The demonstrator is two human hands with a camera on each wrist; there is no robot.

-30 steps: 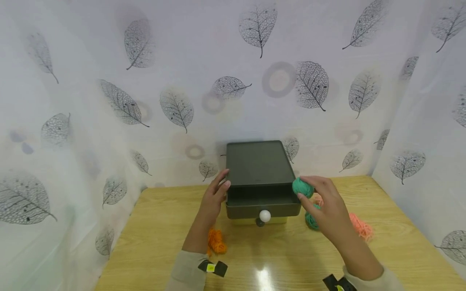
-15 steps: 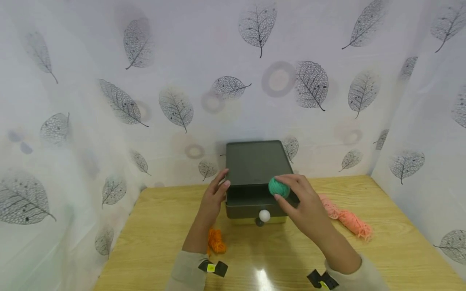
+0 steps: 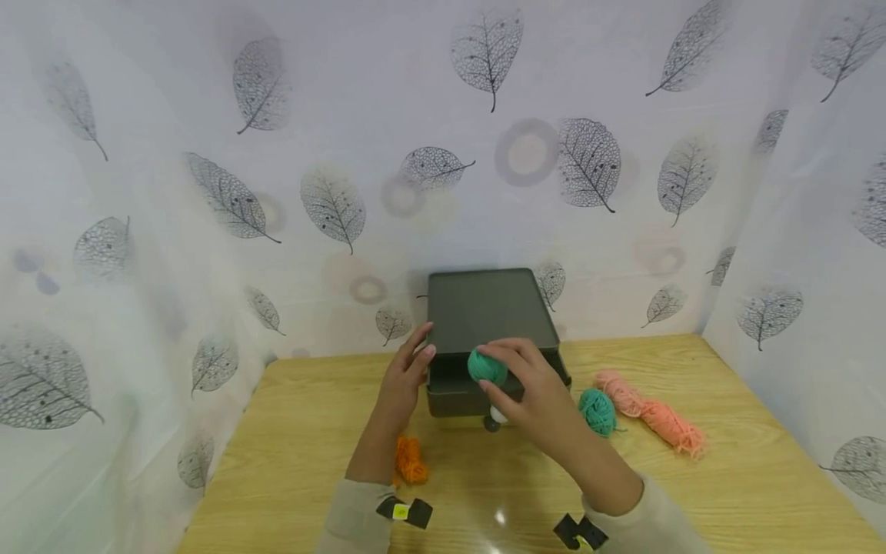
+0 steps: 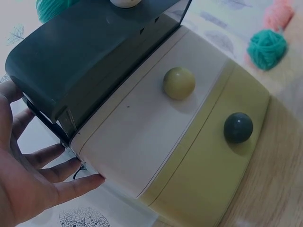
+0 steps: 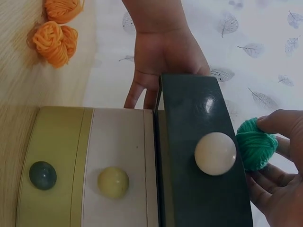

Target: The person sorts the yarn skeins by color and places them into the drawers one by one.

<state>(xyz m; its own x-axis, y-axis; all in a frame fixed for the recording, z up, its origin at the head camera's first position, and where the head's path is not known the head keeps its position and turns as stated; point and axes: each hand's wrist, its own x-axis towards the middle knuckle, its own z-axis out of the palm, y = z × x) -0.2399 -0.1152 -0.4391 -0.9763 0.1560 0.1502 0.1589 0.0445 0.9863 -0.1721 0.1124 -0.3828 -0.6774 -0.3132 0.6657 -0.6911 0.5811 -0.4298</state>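
A small drawer unit (image 3: 490, 308) stands at the back of the wooden table, its dark top drawer (image 5: 203, 156) pulled out, with a white knob (image 5: 215, 152). My right hand (image 3: 533, 392) pinches a green yarn ball (image 3: 487, 367) just above the open drawer; the ball (image 5: 255, 144) shows beside the knob in the right wrist view. With straight fingers, my left hand (image 3: 408, 373) rests against the unit's left side, fingertips (image 4: 90, 180) touching the wall below the open drawer. Below are a white drawer with a yellowish knob (image 4: 179, 82) and a yellow-green drawer with a dark knob (image 4: 238, 127).
A second green yarn ball (image 3: 597, 410) and a pink yarn skein (image 3: 654, 419) lie on the table (image 3: 727, 492) right of the unit. Orange yarn (image 3: 411, 460) lies near my left forearm. Leaf-patterned sheets wall in the table at the back and both sides.
My right hand has carried the green yarn ball leftward, from the drawer's right corner to over the open drawer. The second green ball and pink yarn are now uncovered. The left hand stayed put.
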